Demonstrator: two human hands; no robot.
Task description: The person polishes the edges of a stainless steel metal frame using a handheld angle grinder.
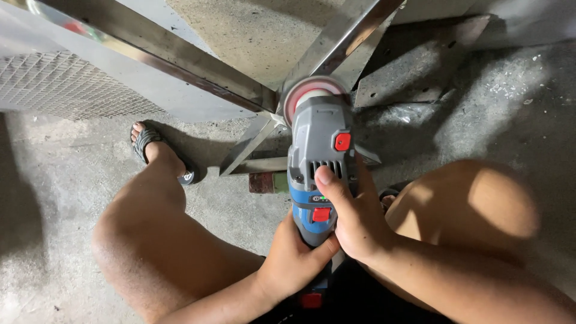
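Concrete floor (54, 168) | my left hand (292, 258) and right hand (354, 222) both clenched on grinder (319, 156) | its disc (312, 93) at steel frame (180, 60) joint, between my knees

Both hands grip a grey-and-blue angle grinder (318, 162): the right hand (354, 222) wraps its body, the left hand (294, 258) just below it. Beyond them, the red-rimmed disc (312, 93) meets a steel frame (180, 57).

One camera only, worn on the person's head; it looks steeply down, close over the knees and hands, toward the concrete floor (54, 180) and steel frame (180, 57) ahead.
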